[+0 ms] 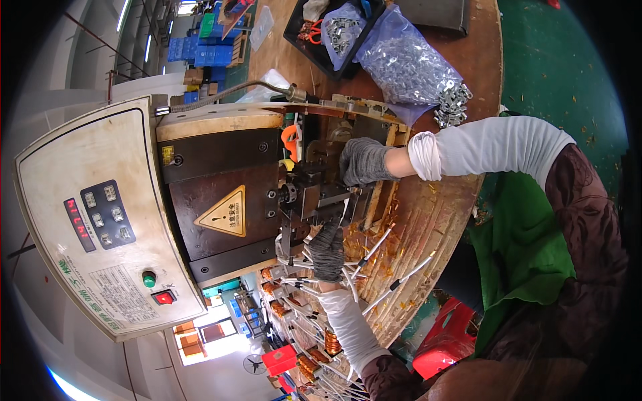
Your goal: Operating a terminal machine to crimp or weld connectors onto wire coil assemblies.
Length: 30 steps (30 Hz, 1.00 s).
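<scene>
My left hand (328, 250), in a dark grey glove, is closed around thin white-sleeved wires (374, 248) and holds their ends at the lower part of the metal press head (311, 194) of a benchtop crimping machine (221, 200). My right hand (364, 160), also gloved, lies against the upper side of the press head with its fingers curled. What those fingers grip is hidden. Several more white wires fan out over the wooden table (435, 214) beside my left hand.
The machine's beige control panel (100, 214) carries buttons, a red display and a yellow warning triangle. Clear bags of small metal terminals (408, 63) and a black tray (321, 37) lie on the table. Copper coils with leads (314, 334) lie by my left forearm. A red stool (445, 344) stands below.
</scene>
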Each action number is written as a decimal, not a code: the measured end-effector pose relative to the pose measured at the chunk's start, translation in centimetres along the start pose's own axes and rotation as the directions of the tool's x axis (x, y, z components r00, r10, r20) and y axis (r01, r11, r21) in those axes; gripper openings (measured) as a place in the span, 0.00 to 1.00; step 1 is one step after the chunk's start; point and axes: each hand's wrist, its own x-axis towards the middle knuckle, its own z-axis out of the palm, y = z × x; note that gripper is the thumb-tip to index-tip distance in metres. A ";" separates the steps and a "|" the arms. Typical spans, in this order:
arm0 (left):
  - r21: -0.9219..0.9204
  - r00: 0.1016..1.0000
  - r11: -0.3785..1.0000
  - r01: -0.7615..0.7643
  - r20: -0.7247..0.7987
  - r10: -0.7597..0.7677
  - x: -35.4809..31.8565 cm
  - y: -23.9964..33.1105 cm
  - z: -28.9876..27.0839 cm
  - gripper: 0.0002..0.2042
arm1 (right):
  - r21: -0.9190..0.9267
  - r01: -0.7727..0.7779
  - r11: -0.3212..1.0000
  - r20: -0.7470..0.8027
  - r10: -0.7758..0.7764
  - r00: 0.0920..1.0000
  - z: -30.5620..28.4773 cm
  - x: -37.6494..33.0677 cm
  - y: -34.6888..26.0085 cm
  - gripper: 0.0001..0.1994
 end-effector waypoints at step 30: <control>0.023 1.000 1.000 -0.017 -0.020 0.018 0.1 0.0 0.3 0.11 | 0.128 -0.121 0.984 0.156 0.101 0.983 -1.1 -0.3 -0.9 0.05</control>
